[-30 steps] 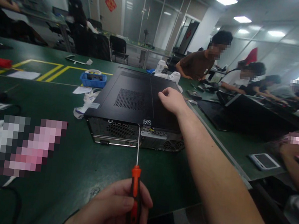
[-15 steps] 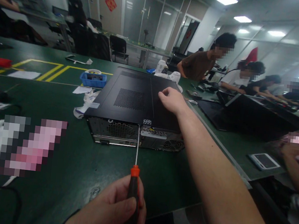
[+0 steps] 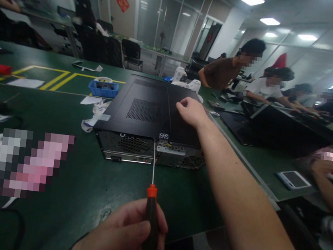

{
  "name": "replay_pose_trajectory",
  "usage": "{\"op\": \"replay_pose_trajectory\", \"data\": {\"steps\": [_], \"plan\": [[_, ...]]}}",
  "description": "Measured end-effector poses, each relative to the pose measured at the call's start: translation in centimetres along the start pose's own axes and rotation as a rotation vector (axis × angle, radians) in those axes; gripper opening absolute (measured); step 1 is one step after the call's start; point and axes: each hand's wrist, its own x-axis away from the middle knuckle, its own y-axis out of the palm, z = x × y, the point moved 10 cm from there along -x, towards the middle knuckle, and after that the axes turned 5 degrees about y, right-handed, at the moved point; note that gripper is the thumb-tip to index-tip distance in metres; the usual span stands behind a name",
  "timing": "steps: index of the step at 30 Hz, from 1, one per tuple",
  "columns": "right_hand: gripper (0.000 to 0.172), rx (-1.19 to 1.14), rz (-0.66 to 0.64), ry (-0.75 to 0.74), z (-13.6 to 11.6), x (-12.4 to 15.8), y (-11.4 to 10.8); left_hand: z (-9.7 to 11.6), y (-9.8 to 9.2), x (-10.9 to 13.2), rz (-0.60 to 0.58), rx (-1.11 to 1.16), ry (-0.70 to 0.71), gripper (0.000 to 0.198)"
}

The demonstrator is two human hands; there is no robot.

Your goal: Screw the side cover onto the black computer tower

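Holding a screwdriver [image 3: 152,219] in the left hand [image 3: 124,230], with the grip closed round the handle and the thumb along its side. Tip meeting the vented near panel of a black computer case [image 3: 149,91], just under the cover's edge, beside a patterned label [image 3: 163,136]; too small there to make out any screw. Case lying flat on the table [image 3: 88,180], vented panel toward the near edge but apart from it. Resting the right hand [image 3: 192,110] on the cover, fingers curled; impossible to tell if pinching anything.

Best, probably, to hold the shaft square to the panel, press inward while turning, and steady the case from above, so as not to slip and scratch the cover.

At the case's left edge, crumpled white wrapping [image 3: 88,126]; farther back, a blue bin [image 3: 104,89]. Toward the table's near left corner, dark cables [image 3: 20,220]. Toward its right, past a seam, a phone-like device [image 3: 294,179] and a co-worker's hand [image 3: 322,167]. In the way: only the right forearm, crossing the case's near right corner.
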Motion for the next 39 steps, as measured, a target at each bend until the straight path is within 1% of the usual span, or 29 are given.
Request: {"op": "replay_pose_trajectory", "data": {"steps": [2,4,10,12,16,20,23,25,30,35,39], "plan": [[0.033,-0.002,0.001,-0.001,0.0,0.0,0.0,-0.1,-0.5,0.1,0.034,-0.033,-0.007,0.03],[0.033,-0.005,0.004,-0.003,0.0,-0.1,0.0,-0.1,-0.7,0.1,0.046,-0.069,-0.004,0.033],[0.033,-0.009,0.007,-0.004,0.1,0.0,0.0,1.0,0.4,-0.3,0.035,-0.152,0.086,0.042],[0.033,-0.008,0.005,-0.002,0.1,0.0,0.0,1.1,0.4,-0.4,0.039,-0.162,0.087,0.043],[0.034,-0.005,0.003,0.001,0.1,0.0,-0.1,0.6,-0.2,-0.2,0.055,-0.133,0.05,0.043],[0.034,0.001,0.002,0.0,0.0,0.0,-0.1,0.2,-0.8,-0.1,0.031,-0.043,0.019,0.034],[0.033,0.002,0.0,-0.008,0.0,0.0,0.0,0.3,-0.5,0.0,-0.011,-0.003,0.026,0.03],[0.034,0.002,0.001,-0.01,0.0,0.0,0.1,0.3,-0.2,0.1,-0.018,-0.011,0.019,0.028],[0.034,-0.001,0.003,-0.006,0.1,0.0,0.0,0.5,-0.4,0.0,0.076,-0.124,0.016,0.037],[0.034,-0.002,0.004,-0.005,0.1,0.0,0.0,0.7,0.1,-0.4,0.029,-0.164,0.069,0.042],[0.035,-0.001,0.001,-0.008,0.0,0.0,0.0,0.4,0.0,-0.4,0.029,-0.147,0.05,0.041]]}}
